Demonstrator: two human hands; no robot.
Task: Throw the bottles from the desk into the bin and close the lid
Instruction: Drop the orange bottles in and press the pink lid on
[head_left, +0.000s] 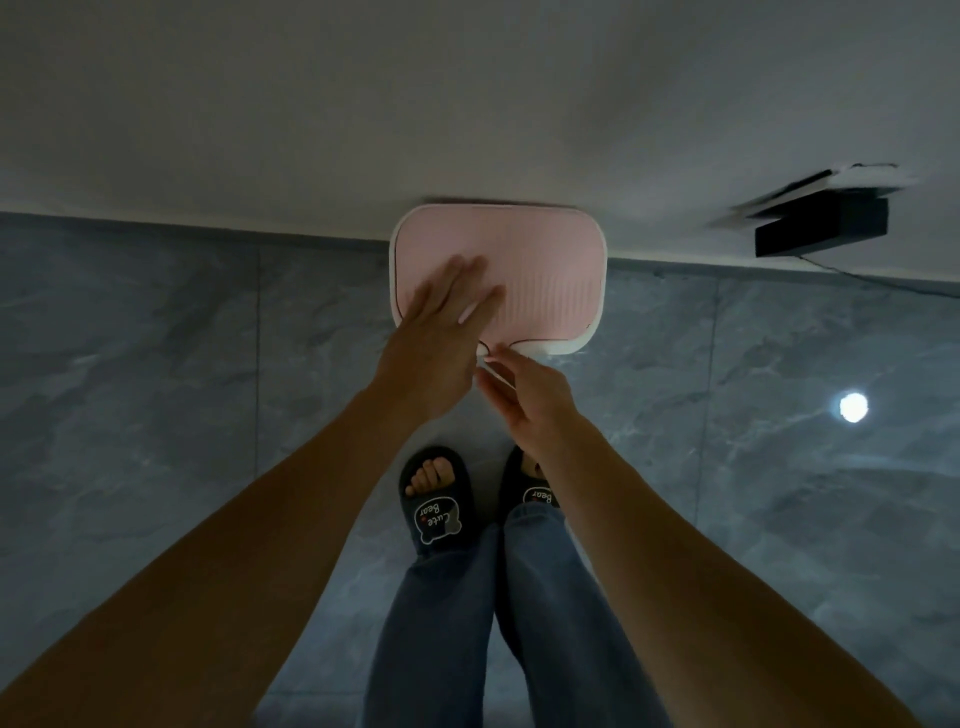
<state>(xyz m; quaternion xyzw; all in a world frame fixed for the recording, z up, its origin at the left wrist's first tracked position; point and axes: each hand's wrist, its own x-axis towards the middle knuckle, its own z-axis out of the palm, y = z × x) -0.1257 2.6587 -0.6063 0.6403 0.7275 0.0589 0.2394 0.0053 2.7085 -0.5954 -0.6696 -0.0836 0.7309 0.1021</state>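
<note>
Bin lid (545, 260): down | left hand (441, 332): flat, pressing | right hand (535, 400): fingers loose at front rim | risk: pinched fingertips.

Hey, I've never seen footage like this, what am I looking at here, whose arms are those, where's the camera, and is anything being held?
There is no machine here. A person wears a camera on the head, so this single picture looks down past their own arms to the floor.

The left hand lies flat, fingers spread, on the pink lid of a bin that stands on the floor against the wall. The lid looks down. The right hand is at the bin's near white edge, its fingers touching a small white part there; the picture is too blurred to say what that part is or whether it is gripped.

Below you see jeans and two dark slippers on a grey marble-look floor. A black box sits by the wall on the right. No bottles show, so neither hand carries one.
</note>
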